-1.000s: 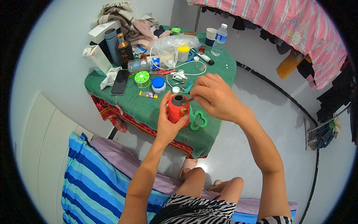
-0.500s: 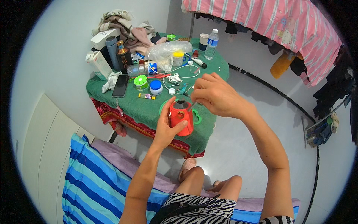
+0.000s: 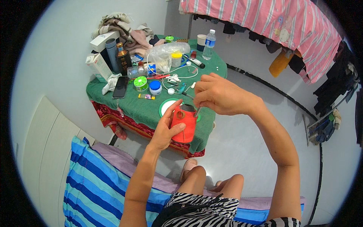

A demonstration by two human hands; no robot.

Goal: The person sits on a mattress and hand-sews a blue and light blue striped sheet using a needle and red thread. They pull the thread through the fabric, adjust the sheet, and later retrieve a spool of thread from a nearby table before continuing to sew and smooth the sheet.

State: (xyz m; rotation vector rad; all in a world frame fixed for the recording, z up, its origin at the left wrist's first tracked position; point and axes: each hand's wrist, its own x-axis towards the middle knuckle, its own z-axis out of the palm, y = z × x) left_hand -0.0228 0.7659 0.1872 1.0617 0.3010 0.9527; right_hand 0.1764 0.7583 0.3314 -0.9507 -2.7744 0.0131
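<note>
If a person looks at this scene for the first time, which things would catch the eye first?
Probably the bright red container, held in the left hand at the near edge of the green table, with the right hand pinching a thin grey object at its rim. Next, perhaps the pink striped cloth at upper right and the blue striped bedding at lower left.

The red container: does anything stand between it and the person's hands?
Nothing visible: the left hand grips the red container, and the thin tool in the right hand is at its upper right side.
</note>
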